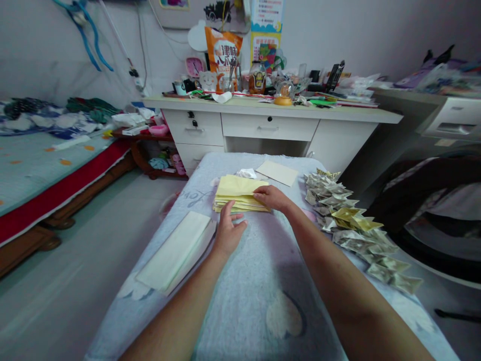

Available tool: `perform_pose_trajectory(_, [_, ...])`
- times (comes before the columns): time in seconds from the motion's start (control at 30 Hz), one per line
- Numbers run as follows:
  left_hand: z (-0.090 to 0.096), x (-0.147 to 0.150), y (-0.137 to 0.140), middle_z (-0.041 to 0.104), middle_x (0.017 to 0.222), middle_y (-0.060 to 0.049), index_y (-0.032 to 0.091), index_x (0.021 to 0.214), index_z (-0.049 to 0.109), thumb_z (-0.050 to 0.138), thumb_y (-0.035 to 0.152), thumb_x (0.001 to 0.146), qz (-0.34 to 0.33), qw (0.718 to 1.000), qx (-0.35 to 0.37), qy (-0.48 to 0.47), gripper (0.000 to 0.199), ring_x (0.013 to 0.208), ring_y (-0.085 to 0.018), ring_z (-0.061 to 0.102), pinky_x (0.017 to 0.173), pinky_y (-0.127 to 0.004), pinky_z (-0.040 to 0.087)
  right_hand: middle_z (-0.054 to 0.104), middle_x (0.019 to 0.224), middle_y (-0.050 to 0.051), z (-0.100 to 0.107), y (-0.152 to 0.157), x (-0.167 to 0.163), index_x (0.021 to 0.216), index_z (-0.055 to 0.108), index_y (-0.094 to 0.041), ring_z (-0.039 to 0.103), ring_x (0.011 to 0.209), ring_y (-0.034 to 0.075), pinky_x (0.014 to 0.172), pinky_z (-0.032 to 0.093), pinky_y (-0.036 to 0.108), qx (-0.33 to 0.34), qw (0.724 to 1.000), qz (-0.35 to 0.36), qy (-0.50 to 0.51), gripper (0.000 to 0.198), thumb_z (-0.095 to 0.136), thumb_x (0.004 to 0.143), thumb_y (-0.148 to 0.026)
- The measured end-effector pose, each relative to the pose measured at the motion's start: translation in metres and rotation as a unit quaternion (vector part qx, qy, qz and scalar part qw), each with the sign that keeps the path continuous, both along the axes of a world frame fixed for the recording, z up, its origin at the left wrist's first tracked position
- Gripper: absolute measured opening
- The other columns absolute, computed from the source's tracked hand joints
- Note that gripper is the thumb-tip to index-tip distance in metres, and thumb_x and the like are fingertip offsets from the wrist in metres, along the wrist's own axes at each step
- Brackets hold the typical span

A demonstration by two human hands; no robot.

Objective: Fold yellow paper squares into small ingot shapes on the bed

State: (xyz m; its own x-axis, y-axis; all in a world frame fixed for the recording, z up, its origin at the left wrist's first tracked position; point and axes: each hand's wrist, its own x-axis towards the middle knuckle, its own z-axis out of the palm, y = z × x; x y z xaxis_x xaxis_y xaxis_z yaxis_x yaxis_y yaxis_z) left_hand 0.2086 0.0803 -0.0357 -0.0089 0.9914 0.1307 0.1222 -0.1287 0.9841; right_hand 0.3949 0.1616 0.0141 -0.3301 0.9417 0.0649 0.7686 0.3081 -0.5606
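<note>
A stack of yellow paper sheets (pixel 240 186) lies on the cloth-covered surface in front of me. My right hand (pixel 271 196) is at the stack's right edge, its thumb and fingers closed on the yellow paper. At the near left edge is my left hand (pixel 230 228), palm inward with fingers apart and holding nothing; its fingertips are close to the sheets, and I cannot tell if they touch. Left of that hand lies a thick folded bundle of white paper (pixel 176 250). Behind the stack are a cream sheet (pixel 277 173) and a crumpled white piece (pixel 246 173).
Several folded silver and gold paper pieces (pixel 347 218) run in rows along the right side of the blue cloth (pixel 259 301). Beyond stands a white desk (pixel 270 120) crowded with a jar (pixel 257 78) and an orange bag (pixel 223 55). A bed (pixel 48 165) is at left, a washing machine (pixel 447 125) at right.
</note>
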Motion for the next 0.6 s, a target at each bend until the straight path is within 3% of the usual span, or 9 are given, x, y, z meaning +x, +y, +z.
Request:
perform_pose_trajectory(0.17, [0.0022, 0.0025, -0.0016, 0.051, 0.123, -0.010, 0.025, 0.134, 0.036, 0.064, 0.017, 0.069, -0.007, 1.000, -0.008, -0.006, 0.071, 0.099, -0.018, 0.060, 0.068, -0.025, 0.050, 0.072, 0.095, 0.005, 0.0036, -0.0018, -0.0014, 0.095, 0.072, -0.014, 0.063, 0.084, 0.017, 0.075, 0.044, 0.023, -0.013, 1.000, -0.018, 0.000, 0.024, 0.054, 0.084, -0.026])
perform_pose_trajectory(0.4, [0.0031, 0.0052, -0.0031, 0.040, 0.136, -0.011, 0.027, 0.134, 0.036, 0.062, 0.015, 0.069, -0.001, 1.000, 0.011, 0.018, 0.071, 0.095, -0.017, 0.061, 0.061, -0.023, 0.050, 0.072, 0.091, 0.004, 0.0068, -0.0013, -0.0025, 0.092, 0.073, -0.014, 0.063, 0.080, 0.016, 0.071, 0.044, 0.021, -0.024, 0.999, -0.026, -0.004, 0.022, 0.055, 0.082, -0.023])
perform_pose_trajectory(0.6, [0.0013, 0.0059, -0.0029, 0.037, 0.138, -0.010, 0.027, 0.134, 0.035, 0.060, 0.016, 0.072, -0.003, 0.999, 0.022, 0.037, 0.068, 0.095, -0.016, 0.061, 0.062, -0.022, 0.050, 0.071, 0.080, 0.004, 0.0034, 0.0026, -0.0026, 0.085, 0.073, -0.013, 0.061, 0.071, 0.014, 0.063, 0.040, 0.021, 0.004, 0.999, -0.038, -0.016, 0.025, 0.052, 0.085, -0.026])
